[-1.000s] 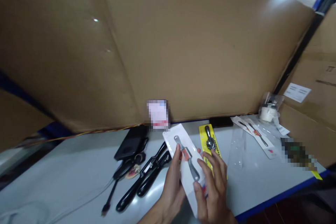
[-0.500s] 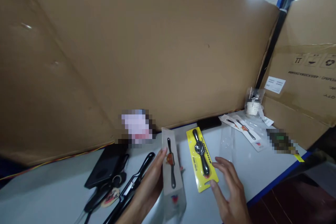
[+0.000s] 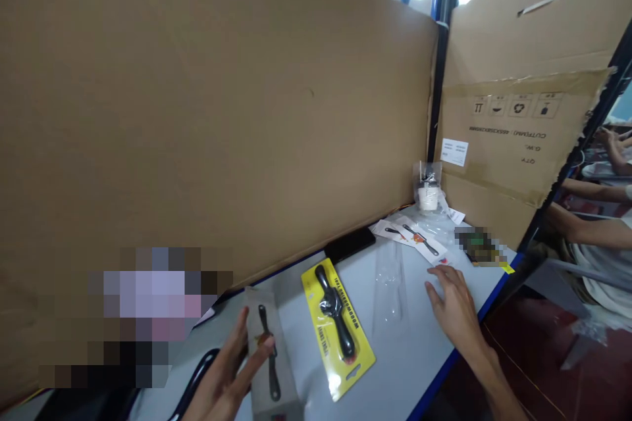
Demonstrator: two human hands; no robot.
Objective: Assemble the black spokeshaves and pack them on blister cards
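Observation:
My left hand (image 3: 224,375) grips a slim pale card package (image 3: 284,368) printed with a picture of a dark two-handled tool; a finger lies across its front. Beside it on the table, a yellow blister pack (image 3: 363,375) lettered "WOODWORKING TOOL" holds a black spokeshave (image 3: 332,302). My right hand (image 3: 457,309) hovers over the table's right side, fingers apart and nothing in them. Just beyond its fingertips lie white printed cards (image 3: 432,240) showing a similar tool. Between the yellow pack and this hand is a clear plastic sleeve (image 3: 390,283).
A black flat object (image 3: 350,245) rests against the cardboard wall (image 3: 222,112). In the back corner stands a bagged white-and-black item (image 3: 427,194). A black handle (image 3: 197,375) lies at lower left. Beyond the table's right edge, another person (image 3: 592,230) sits.
The view has swung right. My right hand has moved from beside the yellow pack toward the printed cards. My left hand still holds the package, now with a finger over its front.

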